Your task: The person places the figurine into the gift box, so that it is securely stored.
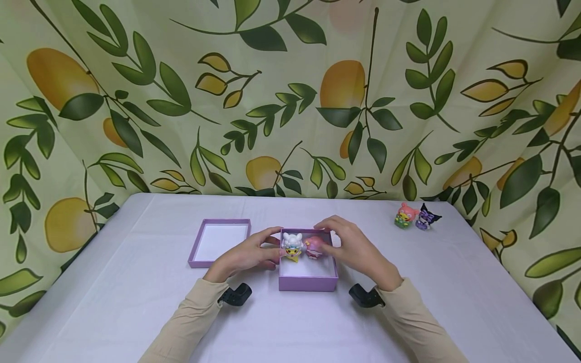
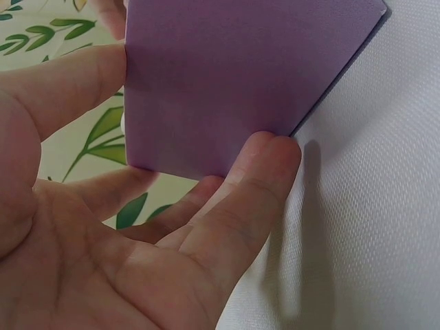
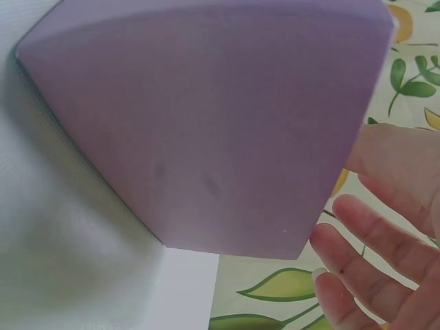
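A purple open box (image 1: 307,284) stands between the hands with two small figurines inside. The left one is a white-hooded figurine (image 1: 292,243) with a yellow face; beside it lies a pink figurine (image 1: 314,247). My left hand (image 1: 248,254) grips the box at its left side, the thumb over the rim by the white figurine and the fingers (image 2: 265,165) against the outer wall. At the right back corner is my right hand (image 1: 358,249), its thumb reaching over the rim to the pink figurine. Its other fingers (image 3: 375,247) are loosely bent beside the wall.
A purple-edged lid (image 1: 196,250) with a white inside lies to the left of the box. Two more figurines, one pink and green (image 1: 405,216) and one dark purple (image 1: 426,218), stand at the table's back right. A leaf-patterned curtain (image 1: 281,101) hangs behind the white-covered table (image 1: 150,282).
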The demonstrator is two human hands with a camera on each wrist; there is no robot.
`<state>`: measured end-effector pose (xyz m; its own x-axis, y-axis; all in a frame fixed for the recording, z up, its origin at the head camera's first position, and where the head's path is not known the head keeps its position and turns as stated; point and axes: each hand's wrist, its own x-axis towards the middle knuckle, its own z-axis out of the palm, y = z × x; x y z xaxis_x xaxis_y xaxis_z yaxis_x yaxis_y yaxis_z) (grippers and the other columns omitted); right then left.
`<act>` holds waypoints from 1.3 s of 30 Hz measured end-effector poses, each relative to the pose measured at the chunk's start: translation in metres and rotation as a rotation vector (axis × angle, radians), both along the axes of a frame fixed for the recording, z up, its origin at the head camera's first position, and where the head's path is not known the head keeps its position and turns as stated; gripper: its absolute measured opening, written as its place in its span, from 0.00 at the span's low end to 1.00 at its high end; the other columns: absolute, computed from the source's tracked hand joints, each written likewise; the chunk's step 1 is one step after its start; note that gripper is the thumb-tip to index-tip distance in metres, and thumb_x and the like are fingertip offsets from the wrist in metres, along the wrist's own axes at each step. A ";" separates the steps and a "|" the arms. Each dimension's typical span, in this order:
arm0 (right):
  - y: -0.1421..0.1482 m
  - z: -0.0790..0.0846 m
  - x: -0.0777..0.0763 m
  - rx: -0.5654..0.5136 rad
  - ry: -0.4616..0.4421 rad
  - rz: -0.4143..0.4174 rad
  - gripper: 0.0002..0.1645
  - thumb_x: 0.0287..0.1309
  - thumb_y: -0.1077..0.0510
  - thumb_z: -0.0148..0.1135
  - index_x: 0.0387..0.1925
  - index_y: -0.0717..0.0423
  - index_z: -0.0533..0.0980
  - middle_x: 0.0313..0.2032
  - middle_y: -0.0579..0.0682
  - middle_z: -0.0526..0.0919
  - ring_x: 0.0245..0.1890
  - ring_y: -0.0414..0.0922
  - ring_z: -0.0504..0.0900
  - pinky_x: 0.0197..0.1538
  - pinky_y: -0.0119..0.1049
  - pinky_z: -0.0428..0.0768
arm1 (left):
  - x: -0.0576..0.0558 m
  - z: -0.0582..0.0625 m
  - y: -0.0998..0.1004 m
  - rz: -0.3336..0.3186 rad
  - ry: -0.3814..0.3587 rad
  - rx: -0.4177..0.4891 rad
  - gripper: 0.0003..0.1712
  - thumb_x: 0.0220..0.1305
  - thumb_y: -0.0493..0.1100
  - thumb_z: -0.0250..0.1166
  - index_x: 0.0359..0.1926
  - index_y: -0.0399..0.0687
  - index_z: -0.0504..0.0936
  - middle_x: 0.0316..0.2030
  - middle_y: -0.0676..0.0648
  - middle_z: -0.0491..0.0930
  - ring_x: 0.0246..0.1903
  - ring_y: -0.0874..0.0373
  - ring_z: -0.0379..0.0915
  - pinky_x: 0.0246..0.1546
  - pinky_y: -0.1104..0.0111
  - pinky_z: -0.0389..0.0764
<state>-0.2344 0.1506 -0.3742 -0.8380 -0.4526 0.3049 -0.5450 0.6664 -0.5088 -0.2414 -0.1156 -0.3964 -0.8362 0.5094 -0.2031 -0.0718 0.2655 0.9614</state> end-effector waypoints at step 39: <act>0.043 0.011 -0.014 -0.014 0.092 -0.100 0.25 0.54 0.61 0.73 0.54 0.60 0.78 0.51 0.55 0.83 0.49 0.54 0.82 0.48 0.52 0.82 | 0.003 0.003 0.000 0.013 0.000 -0.028 0.42 0.68 0.42 0.64 0.76 0.42 0.53 0.62 0.32 0.65 0.40 0.55 0.81 0.49 0.60 0.85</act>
<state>-0.2484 0.1933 -0.3632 -0.8469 -0.3630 0.3885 -0.5209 0.7132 -0.4691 -0.2383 -0.1158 -0.3932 -0.8428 0.4924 -0.2174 -0.0756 0.2916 0.9536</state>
